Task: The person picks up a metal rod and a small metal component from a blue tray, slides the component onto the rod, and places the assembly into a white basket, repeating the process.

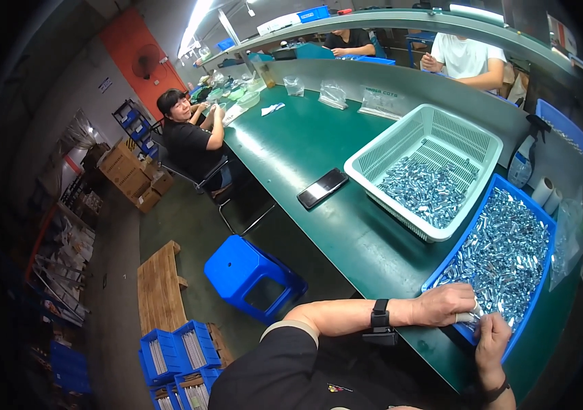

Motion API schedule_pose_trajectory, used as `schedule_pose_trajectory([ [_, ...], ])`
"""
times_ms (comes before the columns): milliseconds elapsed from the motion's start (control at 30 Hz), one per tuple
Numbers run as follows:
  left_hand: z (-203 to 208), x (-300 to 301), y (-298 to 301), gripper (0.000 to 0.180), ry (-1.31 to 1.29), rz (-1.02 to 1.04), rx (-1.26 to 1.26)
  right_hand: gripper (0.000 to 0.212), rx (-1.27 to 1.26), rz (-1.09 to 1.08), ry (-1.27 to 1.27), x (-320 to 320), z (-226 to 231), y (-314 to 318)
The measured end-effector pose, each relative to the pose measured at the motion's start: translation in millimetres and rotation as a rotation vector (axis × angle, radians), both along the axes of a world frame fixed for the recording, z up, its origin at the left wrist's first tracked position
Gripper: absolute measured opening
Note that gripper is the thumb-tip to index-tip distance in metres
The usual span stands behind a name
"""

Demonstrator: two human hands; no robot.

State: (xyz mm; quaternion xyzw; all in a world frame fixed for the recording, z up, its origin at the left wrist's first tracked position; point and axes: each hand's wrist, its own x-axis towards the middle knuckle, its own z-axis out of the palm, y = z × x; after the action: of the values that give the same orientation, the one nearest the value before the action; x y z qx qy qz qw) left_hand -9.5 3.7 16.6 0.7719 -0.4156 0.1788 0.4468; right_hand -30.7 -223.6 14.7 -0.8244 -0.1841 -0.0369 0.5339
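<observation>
While your left hand (447, 304) reaches across from the left with its forearm lying along the near edge of the green table (319, 147), its fingers curl down over the near-left corner of the blue tray (541, 215), and a white finger cot shows at the tips. Your right hand (491, 339) comes up from below and meets it at that same corner, fingertips touching or almost touching the left ones. Something small seems pinched between the two, but it is too small to make out, so you cannot tell what either hand grasps, or whether the right fingers are closed on anything.

Your small silver metal parts (503, 253) fill the tray in a loose heap. The tray's long axis runs from the corner under your hands up and away to the right, so the bulk of the parts lies ahead and to the right of your fingers. Your right hand is the nearer one to that heap; your left has to cross your body to get there.

Just to the left of the tray sits a white slotted basket (401, 147) holding more of the same parts, and a black phone (322, 188) lies flat on the table left of it, well apart from both hands
</observation>
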Motion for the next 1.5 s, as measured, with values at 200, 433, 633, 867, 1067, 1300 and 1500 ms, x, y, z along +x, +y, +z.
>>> schedule_pose_trajectory([
  [200,0,1,-2,0.019,0.02,0.002,-0.025,0.034,0.166,-0.035,0.078,-4,0,8],
  [433,1,4,-2,0.02,0.027,0.003,-0.009,0.036,0.063,0.033,-0.011,4,1,3],
  [633,12,-2,-9,0.019,-0.028,0.028,-0.003,0.041,0.154,0.053,0.094,6,-8,-4],
  [867,21,-12,-11,0.019,-0.069,0.012,0.024,0.031,0.157,0.007,0.03,-6,-6,-3],
  [1067,28,-5,3,0.02,-0.138,0.139,0.069,0.026,0.171,-0.057,0.029,0,4,3],
  [1300,78,40,84,0.024,-0.207,0.481,0.304,0.025,0.282,-0.026,0.063,5,6,-4],
  [1500,91,74,69,0.031,-0.345,0.587,0.552,0.029,0.282,-0.015,0.078,1,5,-8],
])
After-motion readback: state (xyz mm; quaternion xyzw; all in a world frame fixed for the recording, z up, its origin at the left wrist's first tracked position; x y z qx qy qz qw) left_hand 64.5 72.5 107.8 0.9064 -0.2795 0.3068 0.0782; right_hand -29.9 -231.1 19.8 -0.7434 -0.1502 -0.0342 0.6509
